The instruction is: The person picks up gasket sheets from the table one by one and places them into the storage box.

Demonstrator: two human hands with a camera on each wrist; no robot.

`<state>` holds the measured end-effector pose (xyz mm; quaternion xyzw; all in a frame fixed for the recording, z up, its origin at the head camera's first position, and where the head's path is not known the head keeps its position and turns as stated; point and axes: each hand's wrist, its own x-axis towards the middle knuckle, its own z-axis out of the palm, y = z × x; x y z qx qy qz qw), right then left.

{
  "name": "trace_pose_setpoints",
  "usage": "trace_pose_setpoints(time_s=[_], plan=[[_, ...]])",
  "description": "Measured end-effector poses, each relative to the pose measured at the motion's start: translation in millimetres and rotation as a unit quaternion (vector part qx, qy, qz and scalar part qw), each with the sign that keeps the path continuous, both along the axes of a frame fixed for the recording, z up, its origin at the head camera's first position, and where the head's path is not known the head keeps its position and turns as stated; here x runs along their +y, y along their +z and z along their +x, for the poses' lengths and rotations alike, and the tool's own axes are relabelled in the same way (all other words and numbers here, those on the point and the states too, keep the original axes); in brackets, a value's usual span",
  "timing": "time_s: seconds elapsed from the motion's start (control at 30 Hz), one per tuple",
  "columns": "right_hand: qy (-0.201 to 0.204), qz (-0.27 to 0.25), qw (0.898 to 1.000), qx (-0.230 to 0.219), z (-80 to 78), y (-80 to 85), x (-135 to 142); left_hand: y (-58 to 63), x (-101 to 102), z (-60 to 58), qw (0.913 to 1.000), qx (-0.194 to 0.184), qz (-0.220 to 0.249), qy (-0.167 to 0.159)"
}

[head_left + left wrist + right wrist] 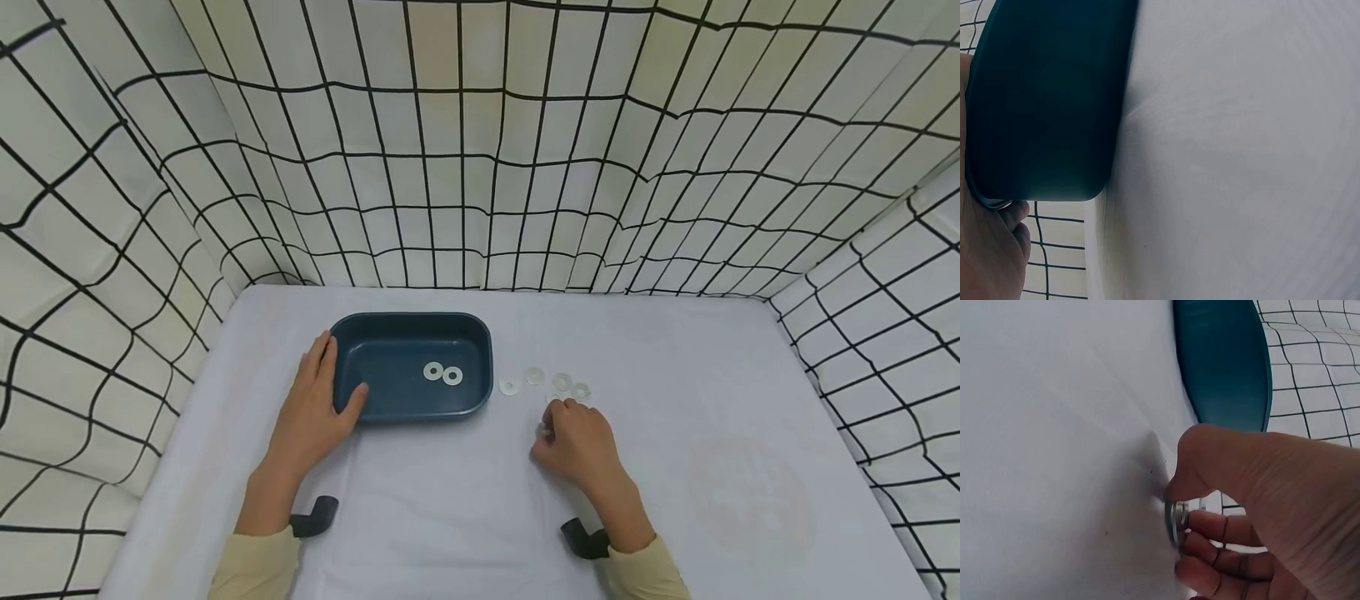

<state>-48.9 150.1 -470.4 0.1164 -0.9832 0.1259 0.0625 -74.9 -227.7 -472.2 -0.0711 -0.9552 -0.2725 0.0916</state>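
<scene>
In the head view my left hand (311,421) rests at the left end of a dark blue tray (397,412), its fingers extended along the outer side and the thumb over the near rim. The left wrist view has the tray's outer wall (1047,125) close up. My right hand (581,442), right of the tray, pinches a metal washer (1175,524) between thumb and fingers, low over the white cloth. Just beyond that hand lie several flat washers (534,376). Two washers (452,376) sit side by side on the tray's floor.
White cloth (450,517) covers the table. Walls of white fabric with a black grid net (480,167) rise at the back and both sides. A black curved piece (315,517) sits at the left wrist, and a similar piece (585,540) at the right.
</scene>
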Motion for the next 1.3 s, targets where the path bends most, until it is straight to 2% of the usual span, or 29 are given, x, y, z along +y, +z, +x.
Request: trace_pose_setpoints(time_s=[0.27,0.57,0.9,1.13,1.3], plan=[[0.018,-0.021,0.999,-0.022,-4.2,-1.4,5,0.0,0,-1.9,1.0000,-0.007,0.000,-0.003],[0.056,-0.020,0.998,-0.012,-5.1,-1.5,9,0.3,-2,0.9,1.0000,0.000,-0.001,0.001],[0.067,-0.018,0.997,-0.016,-12.1,-0.9,11,3.8,1,-0.9,1.0000,-0.008,0.001,0.002],[0.062,-0.038,0.996,-0.047,-16.0,4.6,10,2.6,0,-1.6,1.0000,-0.004,-0.002,-0.002],[0.067,-0.043,0.995,-0.052,-17.7,4.3,7,3.1,0,-0.9,1.0000,-0.002,-0.002,-0.002]])
